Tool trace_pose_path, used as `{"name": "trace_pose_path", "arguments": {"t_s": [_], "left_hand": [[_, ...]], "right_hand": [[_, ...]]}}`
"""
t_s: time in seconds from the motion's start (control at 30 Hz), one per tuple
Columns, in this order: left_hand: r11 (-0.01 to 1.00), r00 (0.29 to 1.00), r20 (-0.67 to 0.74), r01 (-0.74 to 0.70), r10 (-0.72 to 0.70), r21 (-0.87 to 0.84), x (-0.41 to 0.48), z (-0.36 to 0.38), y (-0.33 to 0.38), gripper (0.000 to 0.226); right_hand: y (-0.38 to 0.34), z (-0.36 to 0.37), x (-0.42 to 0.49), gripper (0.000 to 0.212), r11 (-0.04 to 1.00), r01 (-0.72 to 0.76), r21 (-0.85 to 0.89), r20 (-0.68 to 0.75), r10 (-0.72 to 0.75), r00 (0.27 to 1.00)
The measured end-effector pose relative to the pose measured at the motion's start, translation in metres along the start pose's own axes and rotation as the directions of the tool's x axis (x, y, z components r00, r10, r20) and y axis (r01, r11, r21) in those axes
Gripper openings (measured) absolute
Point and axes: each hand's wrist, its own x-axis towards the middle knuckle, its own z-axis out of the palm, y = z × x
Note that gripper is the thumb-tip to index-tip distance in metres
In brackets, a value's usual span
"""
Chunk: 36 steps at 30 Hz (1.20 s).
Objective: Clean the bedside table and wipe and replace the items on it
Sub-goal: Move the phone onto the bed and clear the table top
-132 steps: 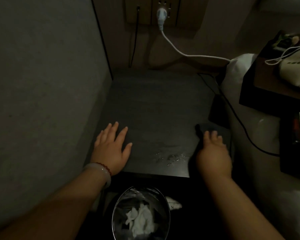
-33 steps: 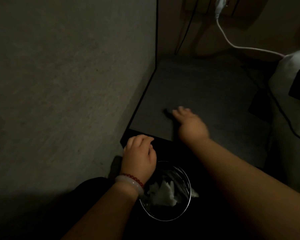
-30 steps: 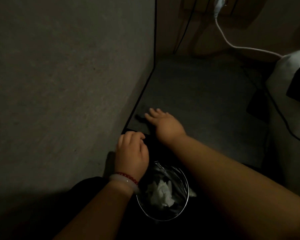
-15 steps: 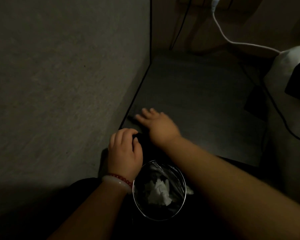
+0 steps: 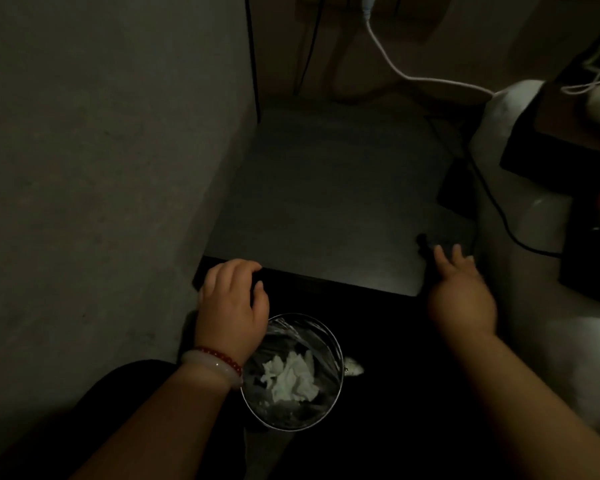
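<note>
The left hand [image 5: 231, 308] curls over the bedside table [image 5: 326, 202] edge at 7 o'clock. The right hand [image 5: 459, 296] presses a dark cloth [image 5: 440, 245] at 4 o'clock — fingers spread wide.

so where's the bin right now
The bin sits on the floor at bottom centre, just below the table's front edge, beside the left hand.

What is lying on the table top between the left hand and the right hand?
Nothing: in the head view the table top is bare along its front edge between the left hand and the right hand.
</note>
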Motion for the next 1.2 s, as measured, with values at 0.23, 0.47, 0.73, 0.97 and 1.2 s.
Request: {"name": "trace_pose_path", "arguments": {"t_s": [0.23,0.47,0.73,0.97,1.2], "left_hand": [[0.999,0.999,0.049,-0.010,0.008,0.038,-0.005,0.001,0.001,0.036],[1.000,0.999,0.043,0.008,-0.008,0.006,-0.001,0.003,0.001,0.038],[0.998,0.997,0.067,-0.050,0.048,0.037,-0.006,0.002,0.005,0.036],[0.987,0.985,0.065,-0.155,0.157,-0.033,0.029,0.003,0.033,0.038],[0.958,0.838,0.466,-0.275,0.282,-0.086,0.084,0.028,0.098,0.064]], "right_hand": [[-0.082,0.045,-0.036,0.074,0.766,0.635,-0.096,-0.015,-0.639,0.769],[0.021,-0.001,-0.013,0.077,0.997,0.073,-0.014,-0.001,-0.073,0.997],[-0.070,0.020,-0.016,0.067,0.858,0.503,0.110,-0.043,-0.501,0.864],[-0.027,0.004,-0.004,0.026,0.870,0.450,0.199,-0.245,-0.401,0.883],[-0.048,-0.019,-0.007,0.016,0.683,0.245,0.688,-0.232,-0.113,0.966]]}}
